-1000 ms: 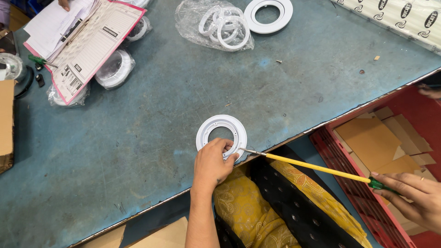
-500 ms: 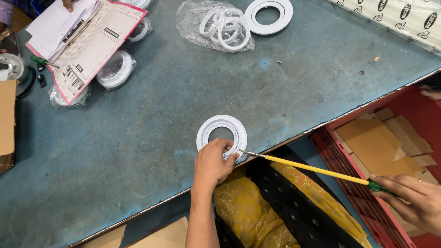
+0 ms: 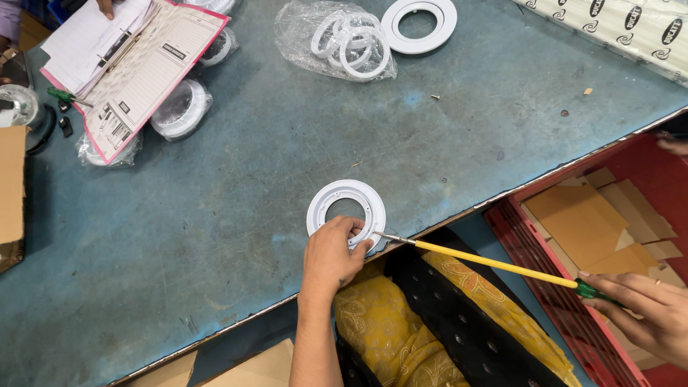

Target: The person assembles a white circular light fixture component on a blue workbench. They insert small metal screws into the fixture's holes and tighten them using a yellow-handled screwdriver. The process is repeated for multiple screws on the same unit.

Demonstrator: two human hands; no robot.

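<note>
The white plastic ring (image 3: 345, 206) lies flat on the blue-grey table (image 3: 215, 236), close to the near edge, straight ahead of the person. The left hand (image 3: 332, 252) comes up from below and rests on the ring's near rim, its fingers curled down over that rim and pressing it to the table; the far half of the ring shows clear beyond the knuckles. Just right of those fingertips, the metal tip of a long screwdriver (image 3: 487, 262) meets the ring's lower right edge. Its yellow shaft runs off the table, down and to the right, to a green handle held in the right hand (image 3: 648, 309), whose fingers are closed round the handle, well apart from the ring. Under the shaft lies yellow and black patterned cloth (image 3: 430, 322) on the person's lap.

To the right of the table's edge stands a red crate (image 3: 566, 301) with flat pieces of cardboard (image 3: 573, 229) in it. At the far side of the table, a clear plastic bag of white rings (image 3: 344, 39) lies beside a loose white ring (image 3: 419, 24). Far left, a pink-edged clipboard with papers (image 3: 136, 64) lies over more bagged rings (image 3: 179, 107), and another person's hand (image 3: 107, 6) touches the papers at the top edge.
</note>
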